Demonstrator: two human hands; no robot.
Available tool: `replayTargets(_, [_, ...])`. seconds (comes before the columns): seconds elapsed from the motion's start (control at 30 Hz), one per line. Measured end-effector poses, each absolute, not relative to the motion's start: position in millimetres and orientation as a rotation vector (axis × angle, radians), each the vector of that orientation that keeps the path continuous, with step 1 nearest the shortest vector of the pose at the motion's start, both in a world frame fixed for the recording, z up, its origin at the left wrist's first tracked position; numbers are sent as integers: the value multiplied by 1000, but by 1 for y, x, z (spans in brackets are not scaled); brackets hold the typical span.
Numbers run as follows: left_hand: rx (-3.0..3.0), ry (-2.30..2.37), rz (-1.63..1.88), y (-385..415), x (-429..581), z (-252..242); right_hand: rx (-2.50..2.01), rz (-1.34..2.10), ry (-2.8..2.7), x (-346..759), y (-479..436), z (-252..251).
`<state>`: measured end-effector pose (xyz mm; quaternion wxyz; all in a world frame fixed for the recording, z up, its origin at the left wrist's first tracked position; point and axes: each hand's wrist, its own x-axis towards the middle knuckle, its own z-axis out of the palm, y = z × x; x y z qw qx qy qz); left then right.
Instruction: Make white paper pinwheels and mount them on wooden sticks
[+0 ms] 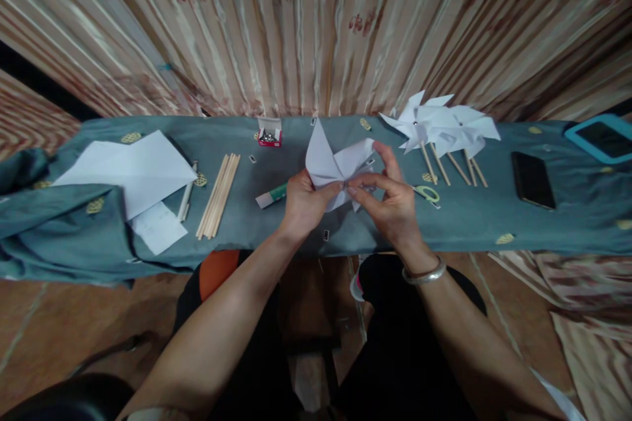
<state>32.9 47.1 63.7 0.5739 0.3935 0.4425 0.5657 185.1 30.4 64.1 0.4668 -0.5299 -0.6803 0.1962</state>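
Note:
Between both hands, above the middle of the cloth-covered table, is a white paper pinwheel with folded blades. My left hand grips it from the left, thumb pressed near its centre. My right hand pinches at the centre with thumb and finger, while another finger touches the upper right blade; a small pin seems to be at that spot, too small to make out surely. Partly behind my left hand lies a green and white glue stick. Scissors with a light green handle are beside my right hand, their blades hidden.
Wooden sticks lie at left, near white paper sheets and a pen. A small red box of metal pins stands open at the back. Finished pinwheels, a black phone and a blue-framed tablet are at right.

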Motion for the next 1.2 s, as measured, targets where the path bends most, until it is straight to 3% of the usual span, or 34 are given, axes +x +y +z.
replayTargets(1.2, [928, 992, 1340, 45, 32, 69, -1179, 794, -1499, 183, 37, 51])
